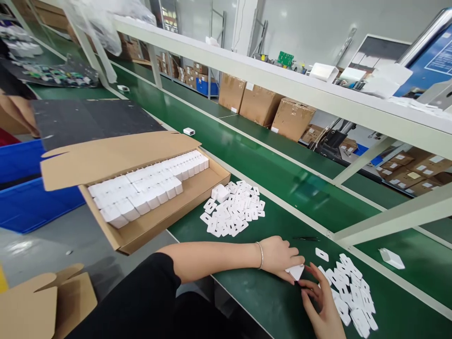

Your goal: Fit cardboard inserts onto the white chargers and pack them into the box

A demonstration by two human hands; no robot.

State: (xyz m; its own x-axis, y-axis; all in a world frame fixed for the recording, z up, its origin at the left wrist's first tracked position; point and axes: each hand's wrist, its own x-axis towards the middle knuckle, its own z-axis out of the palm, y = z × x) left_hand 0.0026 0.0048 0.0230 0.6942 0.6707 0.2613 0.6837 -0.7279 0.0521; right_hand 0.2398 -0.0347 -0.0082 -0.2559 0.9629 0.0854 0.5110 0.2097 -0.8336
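White piece (295, 272) sits low over the near worktop (247, 287), clamped by our left hand's (280, 256) fingers; our right hand's (322, 301) fingers stand apart just beside it, contact unclear. Right of them lies one plate pile (356, 293); farther left, another heap (231, 209), then our open carton (158, 226) of white boxes (141, 188).

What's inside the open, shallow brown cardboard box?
Rows of white block-shaped pieces line the far side of the brown cardboard box; bare cardboard floor shows along the near side. Whatever lies beneath the pieces is covered.
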